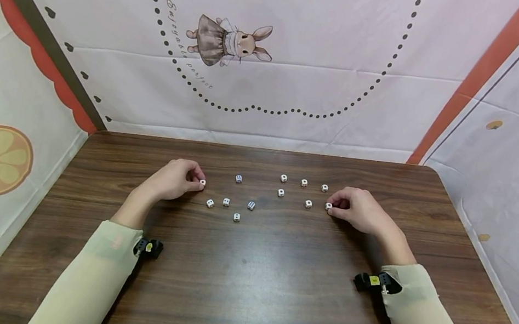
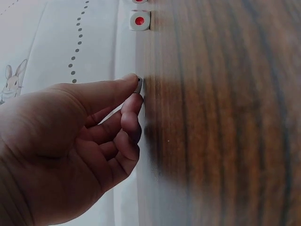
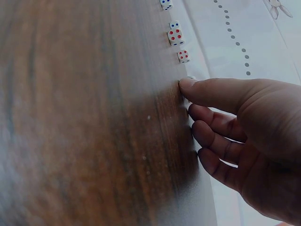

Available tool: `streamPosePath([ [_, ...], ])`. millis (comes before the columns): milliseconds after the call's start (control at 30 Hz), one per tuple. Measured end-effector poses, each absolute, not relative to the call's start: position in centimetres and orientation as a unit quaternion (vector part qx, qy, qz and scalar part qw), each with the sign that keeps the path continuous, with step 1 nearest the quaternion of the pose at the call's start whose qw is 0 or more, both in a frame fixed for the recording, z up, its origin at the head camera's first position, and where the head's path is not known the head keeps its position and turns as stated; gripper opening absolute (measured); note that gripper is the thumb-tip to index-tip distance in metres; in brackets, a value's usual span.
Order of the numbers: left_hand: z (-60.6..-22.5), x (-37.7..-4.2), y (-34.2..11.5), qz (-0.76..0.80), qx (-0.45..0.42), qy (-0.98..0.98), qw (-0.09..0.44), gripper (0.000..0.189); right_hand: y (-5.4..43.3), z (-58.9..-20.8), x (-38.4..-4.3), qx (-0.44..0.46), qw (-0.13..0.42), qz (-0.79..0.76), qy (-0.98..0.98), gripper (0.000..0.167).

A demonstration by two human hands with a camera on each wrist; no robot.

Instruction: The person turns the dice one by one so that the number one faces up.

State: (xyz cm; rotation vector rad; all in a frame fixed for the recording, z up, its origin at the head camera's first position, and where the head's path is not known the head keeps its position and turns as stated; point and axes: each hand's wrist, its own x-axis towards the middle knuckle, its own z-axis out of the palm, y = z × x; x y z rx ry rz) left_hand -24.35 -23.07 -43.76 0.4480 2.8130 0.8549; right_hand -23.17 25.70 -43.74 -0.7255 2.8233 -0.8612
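Observation:
At the left of the scattered dice, my left hand pinches a small white die between thumb and fingertips, low over the table. In the left wrist view only a sliver of that die shows past the thumb. On the other side my right hand has thumb and forefinger on another white die; the thumb hides most of it in the right wrist view. Nearest to the left hand lies a die, just right of and below its fingertips. A further die sits left of the right hand.
Between the hands several more dice lie in two loose groups, among them a blue-dotted die and a die near the back. The dark wooden table ends at a printed cloth behind and at both sides.

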Motion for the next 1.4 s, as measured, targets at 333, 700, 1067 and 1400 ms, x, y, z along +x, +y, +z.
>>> streamPosePath([
  [333, -43.7, -24.3, -23.3, 0.293, 0.146, 0.94, 0.096, 0.01, 25.7, -43.7, -23.2, -0.237, 0.054, -0.285, 0.927, 0.01],
  [700, -43.0, -24.6, -22.1, 0.31, 0.156, 0.936, 0.058, 0.038, 25.7, -43.8, -23.2, -0.238, 0.054, -0.283, 0.927, 0.009],
  [1067, -42.3, -26.0, -17.8, 0.325, 0.192, 0.924, 0.067, 0.039, 25.7, -43.6, -23.0, -0.239, 0.052, -0.281, 0.928, 0.011],
  [1400, -42.9, -27.3, -15.0, 0.273, 0.219, 0.934, 0.072, 0.037, 26.0, -44.1, -23.2, -0.243, 0.054, -0.289, 0.924, 0.009],
])
